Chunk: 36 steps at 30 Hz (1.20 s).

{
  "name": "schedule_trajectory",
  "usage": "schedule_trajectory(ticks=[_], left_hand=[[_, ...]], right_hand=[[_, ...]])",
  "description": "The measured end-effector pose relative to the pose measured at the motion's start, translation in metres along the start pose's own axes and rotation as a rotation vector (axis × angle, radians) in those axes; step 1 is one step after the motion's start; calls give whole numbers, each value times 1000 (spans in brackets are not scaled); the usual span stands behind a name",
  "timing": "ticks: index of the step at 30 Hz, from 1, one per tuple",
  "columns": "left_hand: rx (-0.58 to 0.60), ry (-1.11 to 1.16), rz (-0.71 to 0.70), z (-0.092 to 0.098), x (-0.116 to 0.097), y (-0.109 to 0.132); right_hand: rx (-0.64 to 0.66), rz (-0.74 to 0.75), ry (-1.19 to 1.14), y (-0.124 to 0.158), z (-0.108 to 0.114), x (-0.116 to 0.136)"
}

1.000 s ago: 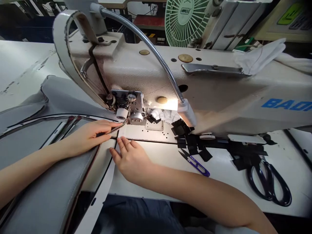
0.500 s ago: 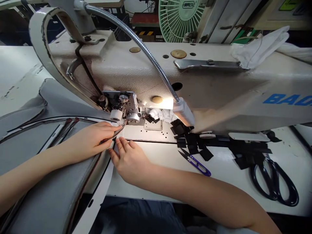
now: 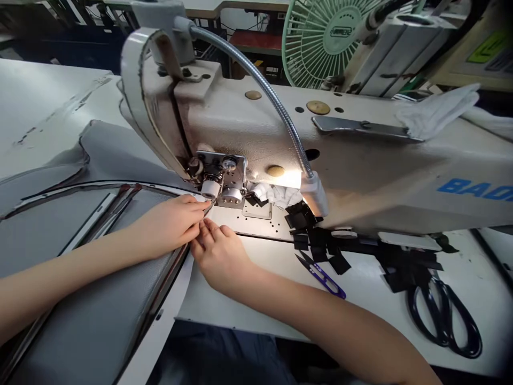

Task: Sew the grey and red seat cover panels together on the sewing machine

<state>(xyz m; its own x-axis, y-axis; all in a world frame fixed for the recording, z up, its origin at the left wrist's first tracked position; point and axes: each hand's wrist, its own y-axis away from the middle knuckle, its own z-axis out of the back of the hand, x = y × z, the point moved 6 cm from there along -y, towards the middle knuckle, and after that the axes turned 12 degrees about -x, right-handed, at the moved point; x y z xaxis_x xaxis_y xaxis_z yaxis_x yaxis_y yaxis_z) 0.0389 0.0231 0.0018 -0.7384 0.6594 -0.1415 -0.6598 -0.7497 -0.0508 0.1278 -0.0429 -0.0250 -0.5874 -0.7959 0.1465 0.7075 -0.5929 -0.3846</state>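
Observation:
Grey fabric with dark-edged seams spreads across the left of the sewing machine bed. My left hand lies over it with fingers closed on the fabric's edge, fingertips just in front of the presser foot area. Close beside it, my right hand pinches the white strip that runs along the fabric edge toward my lap. The fingertips of both hands nearly touch. The sewing machine head stands just beyond them; the needle itself is hard to make out.
Purple thread snips and black-handled scissors lie to the right. Several black fabric squares are scattered by the machine bed. A lit lamp hangs on a flexible neck. A green fan stands behind.
The camera view has shifted, so the machine appears further right. Both hands have moved slightly closer together at the fabric edge, and my right fingers have drawn together more.

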Motion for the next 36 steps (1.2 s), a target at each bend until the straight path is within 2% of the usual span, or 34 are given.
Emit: schedule_trajectory(ticks=[3,7,12,17,25,29,31,34,36], left_hand=[[-4,-35,17,0,0,-7],[-66,-16,36,2,0,-9],[-137,20,43,7,-1,-7],[-137,63,80,6,-5,-11],[-158,-14,112,0,-3,-22],[-162,-82,147,16,-3,-14],[-75,-114,228,25,-3,1],[193,-83,315,24,-6,32],[285,-38,289,21,-11,47]], right_hand=[[25,-15,8,-5,-2,-6],[55,-33,19,-7,-2,-10],[104,25,75,0,-2,7],[130,99,108,-1,-6,20],[180,-14,68,-11,-3,1],[154,-57,-64,-8,15,-2],[187,44,-215,-6,23,15],[318,283,-428,-4,30,59],[422,300,-553,-8,29,85]])
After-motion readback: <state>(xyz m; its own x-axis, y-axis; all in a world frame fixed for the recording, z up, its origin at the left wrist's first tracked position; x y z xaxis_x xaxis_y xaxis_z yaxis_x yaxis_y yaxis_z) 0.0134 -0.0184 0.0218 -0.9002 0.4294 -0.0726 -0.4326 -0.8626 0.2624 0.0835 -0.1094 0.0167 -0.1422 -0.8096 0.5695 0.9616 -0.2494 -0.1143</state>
